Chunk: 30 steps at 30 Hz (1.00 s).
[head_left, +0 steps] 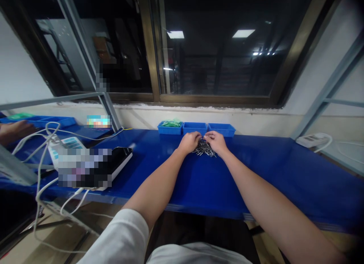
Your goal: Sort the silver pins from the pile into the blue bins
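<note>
A heap of small, thin, silvery metal pieces [205,150], too small to name exactly, lies on the blue tabletop [204,184]. Over the left side of the heap is my left hand [189,142], its fingers curled together and the tips toward the middle. My right hand [216,142] faces it from the other side, with thumb and fingers pinched. The fingertips of both hands nearly meet above the heap. Whatever sits between them is too small to make out. Just behind the hands stand three blue bins; the left bin [160,129] holds green plastic packets [171,123].
The middle bin [195,131] and right bin [224,132] stand along the wall. To the left are a phone-like device [121,157], white cables [42,157] and a metal frame post [109,108]. Another person's hand [18,131] shows at far left. A white power strip [311,140] lies right.
</note>
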{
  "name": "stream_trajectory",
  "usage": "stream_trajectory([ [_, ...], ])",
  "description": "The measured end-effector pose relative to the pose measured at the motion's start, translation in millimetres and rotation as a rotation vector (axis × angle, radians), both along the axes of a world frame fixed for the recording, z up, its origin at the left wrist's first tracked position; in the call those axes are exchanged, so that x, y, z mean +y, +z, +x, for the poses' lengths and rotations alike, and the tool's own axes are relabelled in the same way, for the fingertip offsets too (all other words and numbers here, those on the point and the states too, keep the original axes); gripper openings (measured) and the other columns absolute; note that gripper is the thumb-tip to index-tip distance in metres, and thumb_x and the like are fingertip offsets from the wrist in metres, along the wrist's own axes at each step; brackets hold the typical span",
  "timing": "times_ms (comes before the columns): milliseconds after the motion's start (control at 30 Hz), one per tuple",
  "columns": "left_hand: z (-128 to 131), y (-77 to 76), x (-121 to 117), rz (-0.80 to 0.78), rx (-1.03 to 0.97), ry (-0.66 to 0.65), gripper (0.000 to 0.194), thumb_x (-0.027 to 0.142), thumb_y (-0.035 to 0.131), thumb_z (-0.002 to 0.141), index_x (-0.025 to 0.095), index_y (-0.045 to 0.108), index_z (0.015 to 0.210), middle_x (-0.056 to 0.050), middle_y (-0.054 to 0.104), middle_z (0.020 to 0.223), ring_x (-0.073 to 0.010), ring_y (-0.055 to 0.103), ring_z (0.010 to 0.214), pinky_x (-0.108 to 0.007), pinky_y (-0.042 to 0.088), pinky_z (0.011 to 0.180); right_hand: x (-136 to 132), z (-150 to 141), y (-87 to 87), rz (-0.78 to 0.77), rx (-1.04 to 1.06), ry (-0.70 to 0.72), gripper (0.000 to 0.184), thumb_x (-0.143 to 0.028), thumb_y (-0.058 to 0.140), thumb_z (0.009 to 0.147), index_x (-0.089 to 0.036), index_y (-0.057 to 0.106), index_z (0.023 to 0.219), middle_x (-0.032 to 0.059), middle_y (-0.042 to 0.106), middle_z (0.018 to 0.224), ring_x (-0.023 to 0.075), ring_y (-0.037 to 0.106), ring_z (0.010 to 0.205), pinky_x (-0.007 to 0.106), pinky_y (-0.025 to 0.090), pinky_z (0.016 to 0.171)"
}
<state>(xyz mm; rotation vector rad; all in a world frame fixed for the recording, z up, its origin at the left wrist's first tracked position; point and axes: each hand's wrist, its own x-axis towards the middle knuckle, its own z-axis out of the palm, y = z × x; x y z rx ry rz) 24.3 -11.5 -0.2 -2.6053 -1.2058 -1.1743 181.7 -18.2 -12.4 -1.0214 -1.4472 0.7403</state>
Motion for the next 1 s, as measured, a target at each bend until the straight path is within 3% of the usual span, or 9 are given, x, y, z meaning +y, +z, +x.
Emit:
stream_trajectory([
  [267, 0, -2.0, 4, 0.004, 0.046, 0.024, 0.018, 0.024, 0.043, 0.087, 0.019, 0.06, 0.088, -0.004, 0.066, 0.086, -0.0145, 0.06, 0.078, -0.023, 0.044, 0.073, 6, 3, 0.2, 0.005, -0.009, -0.014, 0.02, -0.028, 0.062, 0.061, -0.015, 0.058, 0.076, 0.0035, 0.064, 0.065, 0.0147, 0.058, 0.061, 0.028, 0.044, 0.061],
  [533, 3, -3.1, 8, 0.025, 0.117, 0.055, 0.017, 0.023, 0.042, 0.086, 0.018, 0.059, 0.085, -0.004, 0.066, 0.084, -0.0152, 0.06, 0.077, -0.024, 0.043, 0.07, 5, 12, 7.8, -0.082, 0.109, 0.027, 0.014, -0.025, 0.057, 0.059, -0.016, 0.062, 0.069, 0.003, 0.065, 0.061, 0.0131, 0.053, 0.054, 0.021, 0.034, 0.044],
  [767, 1, -0.1, 6, 0.065, 0.133, 0.079, 0.02, 0.026, 0.043, 0.087, 0.017, 0.06, 0.086, -0.006, 0.065, 0.084, -0.0154, 0.06, 0.078, -0.025, 0.043, 0.074, 2, 15, 9.8, -0.131, 0.172, 0.12, 0.02, -0.03, 0.053, 0.062, -0.014, 0.063, 0.068, 0.0035, 0.064, 0.059, 0.0113, 0.053, 0.051, 0.019, 0.032, 0.041],
  [1000, -1, 2.5, 5, 0.059, 0.13, 0.076, 0.021, 0.024, 0.041, 0.087, 0.017, 0.061, 0.088, -0.006, 0.065, 0.085, -0.016, 0.06, 0.079, -0.026, 0.043, 0.075, 1, 13, 11.5, -0.163, 0.142, 0.1, 0.026, -0.039, 0.054, 0.065, -0.016, 0.062, 0.075, 0.0035, 0.064, 0.063, 0.0099, 0.052, 0.05, 0.018, 0.032, 0.04],
])
